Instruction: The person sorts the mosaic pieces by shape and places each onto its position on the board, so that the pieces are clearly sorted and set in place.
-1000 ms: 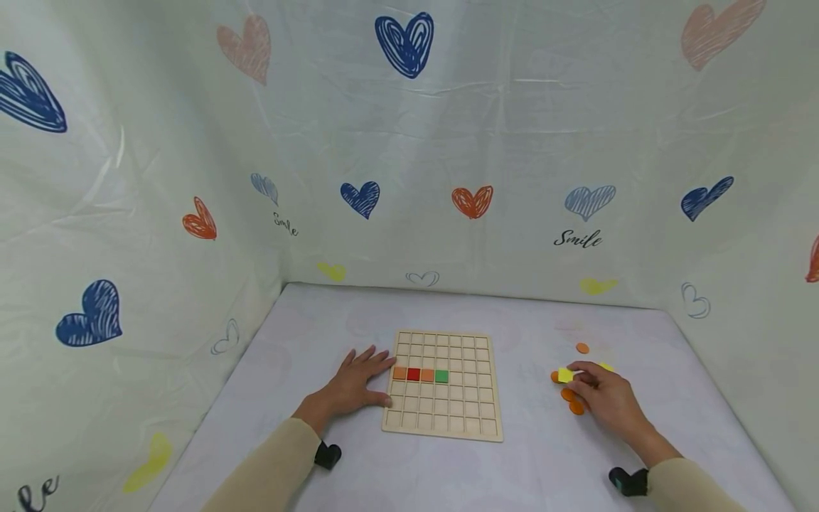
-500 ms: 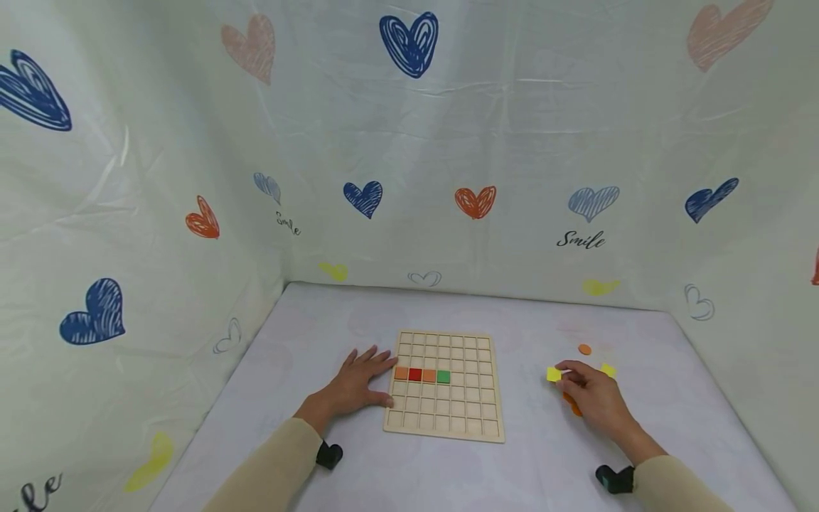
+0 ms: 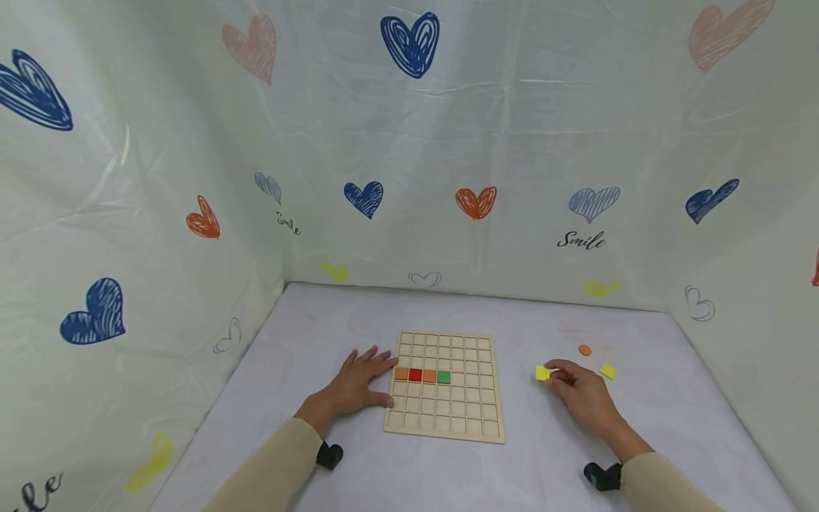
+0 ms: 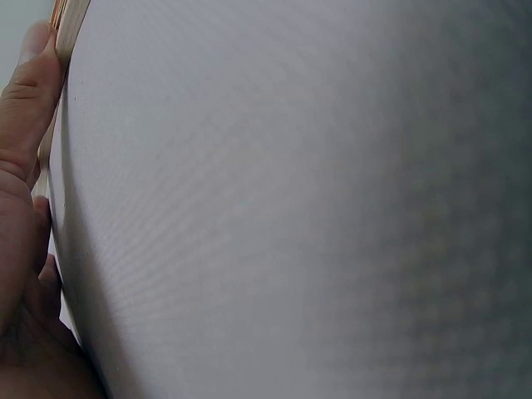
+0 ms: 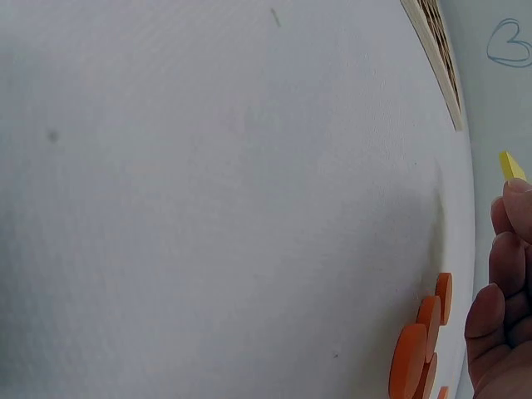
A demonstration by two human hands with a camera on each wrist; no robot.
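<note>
The board [image 3: 442, 426] holds 4 tiles [image 3: 415, 375], most cells [image 3: 473, 410] bare; the right hand [image 3: 585, 398] pinches a yellow tile [image 3: 542, 373], the left hand [image 3: 352, 385] lies spread.

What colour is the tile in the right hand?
Yellow; the tile shows best in the head view.

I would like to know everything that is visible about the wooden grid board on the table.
The grid board looks like thin, pale wood, with dividers forming rows of square cells inside a plain border. It lies flat on the white table. In one row, starting from its left side, sit an orange tile, a red tile, a second orange tile and a green tile; the other cells look empty. The left hand touches its left edge.
</note>
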